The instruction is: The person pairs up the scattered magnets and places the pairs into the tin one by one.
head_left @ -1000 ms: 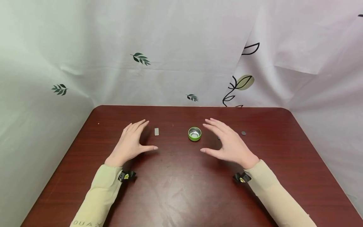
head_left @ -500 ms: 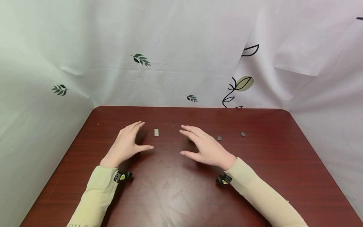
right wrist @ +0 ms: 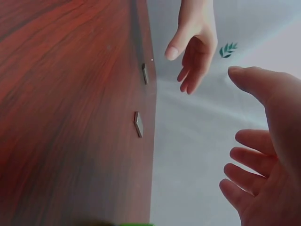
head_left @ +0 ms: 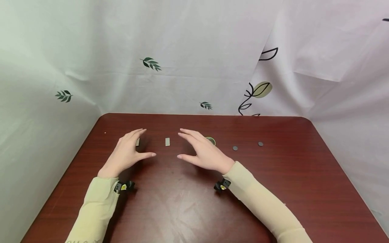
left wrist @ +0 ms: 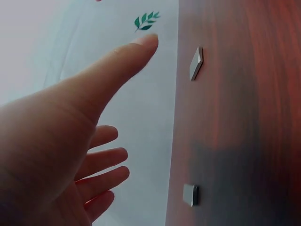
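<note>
My left hand (head_left: 123, 153) hovers over the left part of the table, its fingers extended and thumb apart, holding nothing. Partly hidden behind it lies a small grey rectangular block (head_left: 138, 142). A second such block (head_left: 167, 141) lies between the two hands; both blocks (left wrist: 196, 64) also show in the left wrist view. My right hand (head_left: 206, 152) hovers near the middle, fingers and thumb spread, with nothing in its grasp. Behind it, a round green-rimmed metal bowl (head_left: 211, 139) is mostly covered. The right wrist view catches only a sliver of green rim (right wrist: 136, 224) at the bottom.
Two small dark grey discs (head_left: 235, 148) lie on the dark red wooden table (head_left: 188, 202), right of the bowl. Pale cloth (head_left: 182, 84) with leaf prints hangs behind the table and on both sides.
Both hands have shifted left, the right hand farther, passing in front of the bowl. Moving left, the left hand has uncovered part of the second block; both discs now show fully.
</note>
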Available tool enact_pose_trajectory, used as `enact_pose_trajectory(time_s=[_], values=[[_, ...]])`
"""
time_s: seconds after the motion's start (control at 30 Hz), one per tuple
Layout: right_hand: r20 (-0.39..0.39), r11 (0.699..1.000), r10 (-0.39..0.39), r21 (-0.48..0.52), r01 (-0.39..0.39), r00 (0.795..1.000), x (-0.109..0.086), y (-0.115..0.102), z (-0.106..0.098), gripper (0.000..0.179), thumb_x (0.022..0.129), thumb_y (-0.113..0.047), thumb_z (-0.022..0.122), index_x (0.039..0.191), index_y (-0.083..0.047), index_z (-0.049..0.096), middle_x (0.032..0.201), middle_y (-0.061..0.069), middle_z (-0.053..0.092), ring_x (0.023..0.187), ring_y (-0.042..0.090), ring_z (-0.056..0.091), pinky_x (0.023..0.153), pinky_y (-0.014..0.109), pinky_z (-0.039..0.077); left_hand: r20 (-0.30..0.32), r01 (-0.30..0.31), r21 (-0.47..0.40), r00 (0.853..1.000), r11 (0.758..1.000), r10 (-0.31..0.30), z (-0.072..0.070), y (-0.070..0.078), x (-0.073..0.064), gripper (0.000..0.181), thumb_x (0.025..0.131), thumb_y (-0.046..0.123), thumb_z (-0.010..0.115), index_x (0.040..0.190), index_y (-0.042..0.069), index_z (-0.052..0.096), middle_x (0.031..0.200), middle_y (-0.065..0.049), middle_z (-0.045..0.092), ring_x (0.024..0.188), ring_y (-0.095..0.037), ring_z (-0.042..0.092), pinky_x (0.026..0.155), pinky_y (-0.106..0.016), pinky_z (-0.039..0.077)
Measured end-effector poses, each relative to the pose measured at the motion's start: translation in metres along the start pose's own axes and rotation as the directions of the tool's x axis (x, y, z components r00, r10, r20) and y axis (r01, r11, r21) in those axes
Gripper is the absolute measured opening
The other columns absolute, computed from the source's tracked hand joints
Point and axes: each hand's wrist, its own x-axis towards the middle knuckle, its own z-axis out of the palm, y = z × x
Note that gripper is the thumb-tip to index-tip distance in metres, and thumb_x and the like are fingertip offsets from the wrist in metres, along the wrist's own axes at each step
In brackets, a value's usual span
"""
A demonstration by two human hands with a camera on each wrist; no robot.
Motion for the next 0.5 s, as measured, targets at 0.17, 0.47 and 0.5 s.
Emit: enact_pose_trajectory(time_s=[0.17, 0.47, 0.5], values=[[0.016, 0.999, 0.025, 0.039, -0.025, 1.0, 0.013, 0.0, 0.005, 0.074, 0.097, -0.05, 0.067, 0.154, -0.01, 0.044, 0.161, 0.001, 0.033, 0.147, 0.012, 0.028, 0.114, 0.033, 0.033, 0.056, 0.047, -0.014, 0.997, 0.999, -0.046, -0.01, -0.008, 0.002, 0.096, 0.081, 0.041, 0.087, 0.15, -0.007, 0.041, 0.149, -0.029, 0.042, 0.137, -0.048, 0.037, 0.109, -0.066, 0.026], [0.099, 0.997, 0.057, 0.044, -0.061, 0.993, 0.037, 0.002, 0.019, 0.069, 0.1, -0.044, 0.065, 0.155, -0.008, 0.042, 0.161, 0.006, 0.034, 0.147, 0.018, 0.03, 0.115, 0.034, 0.031, 0.116, 0.066, 0.015, 0.991, 0.998, -0.067, -0.022, -0.03, 0.01, 0.079, 0.082, 0.021, 0.086, 0.142, -0.013, 0.049, 0.14, -0.033, 0.05, 0.132, -0.049, 0.044, 0.107, -0.061, 0.035], [0.107, 0.997, 0.059, 0.039, -0.063, 0.992, 0.04, 0.002, 0.021, 0.069, 0.1, -0.044, 0.064, 0.155, -0.008, 0.042, 0.161, 0.006, 0.034, 0.147, 0.018, 0.03, 0.116, 0.034, 0.031, 0.124, 0.071, 0.019, 0.99, 0.997, -0.072, -0.022, -0.033, 0.011, 0.077, 0.082, 0.02, 0.086, 0.14, -0.013, 0.05, 0.139, -0.033, 0.051, 0.131, -0.049, 0.045, 0.107, -0.06, 0.036]])
